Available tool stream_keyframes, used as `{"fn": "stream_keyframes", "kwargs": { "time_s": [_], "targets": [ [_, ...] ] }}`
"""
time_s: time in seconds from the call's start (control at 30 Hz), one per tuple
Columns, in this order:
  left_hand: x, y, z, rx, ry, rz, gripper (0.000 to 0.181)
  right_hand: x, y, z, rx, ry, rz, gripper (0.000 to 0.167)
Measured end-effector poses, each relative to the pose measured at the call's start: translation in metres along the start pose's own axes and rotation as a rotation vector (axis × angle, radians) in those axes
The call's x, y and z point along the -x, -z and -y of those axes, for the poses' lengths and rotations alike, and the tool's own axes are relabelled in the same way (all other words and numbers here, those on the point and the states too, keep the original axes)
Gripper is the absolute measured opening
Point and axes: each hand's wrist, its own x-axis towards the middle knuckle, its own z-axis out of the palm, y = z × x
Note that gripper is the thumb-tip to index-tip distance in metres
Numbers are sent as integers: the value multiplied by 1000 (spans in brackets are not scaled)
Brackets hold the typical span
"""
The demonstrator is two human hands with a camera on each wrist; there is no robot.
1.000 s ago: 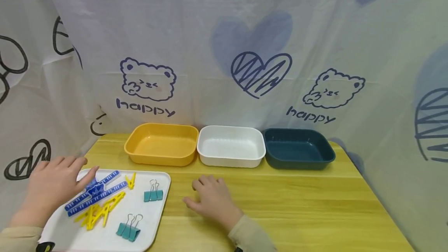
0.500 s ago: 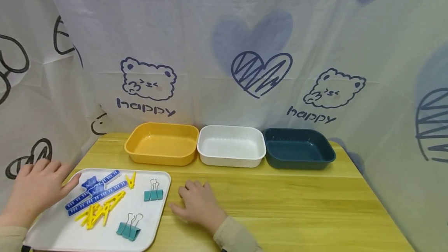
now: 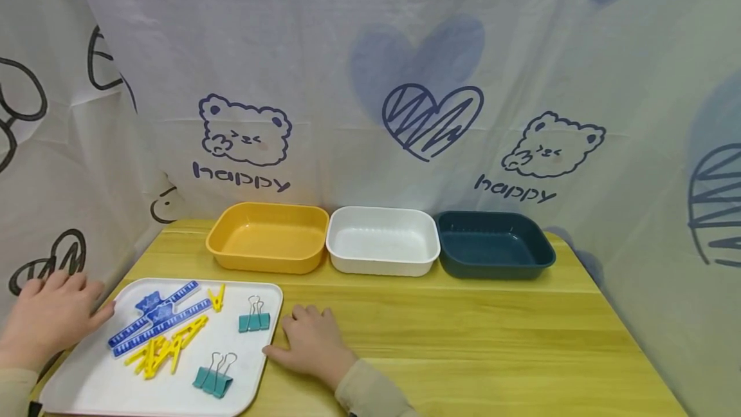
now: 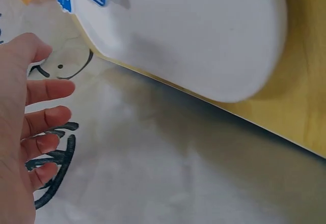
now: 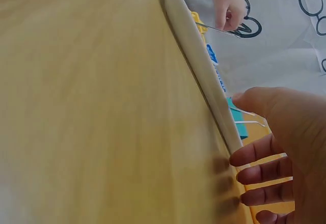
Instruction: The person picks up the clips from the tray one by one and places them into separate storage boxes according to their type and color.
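Observation:
A white tray (image 3: 104, 388) at the table's left bears two blue ruler-like strips (image 3: 185, 316) with bear-shaped pieces, several yellow clothespins (image 3: 193, 330) and two teal binder clips (image 3: 253, 322). My left hand (image 3: 52, 320) is at the tray's far-left edge, fingers loosely extended; a gap separates it from the tray (image 4: 204, 46) in the left wrist view. Beside the tray's right rim is my right hand (image 3: 315, 346), its thumb at the rim and its fingers spread, holding nothing. In the right wrist view, whether that hand (image 5: 305, 137) touches the rim is unclear.
Along the back of the wooden table (image 3: 463, 340) stand a yellow bin (image 3: 266, 262), a white bin (image 3: 382, 266) and a dark teal bin (image 3: 498, 269), side by side. A printed curtain (image 3: 347, 159) hangs behind them and at the sides.
My left hand has moved left off the strips to the tray's outer edge. My right hand has moved left across the table to the tray's right rim. The tray's contents look unchanged.

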Motion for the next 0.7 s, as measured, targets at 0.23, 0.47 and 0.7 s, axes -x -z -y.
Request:
{"fn": "stream_keyframes", "kwargs": {
  "time_s": [0.23, 0.47, 0.7],
  "targets": [
    [-4, -9, 6, -33, 9, 72, 54, -6, -1, 10, 9, -34, 39, 59],
    [-5, -13, 7, -13, -46, 128, 55, -9, 2, 16, -24, -86, 96, 56],
    [-4, -18, 6, -13, -84, 117, 59, -6, 4, 15, -67, -133, 124, 53]
  ]
}}
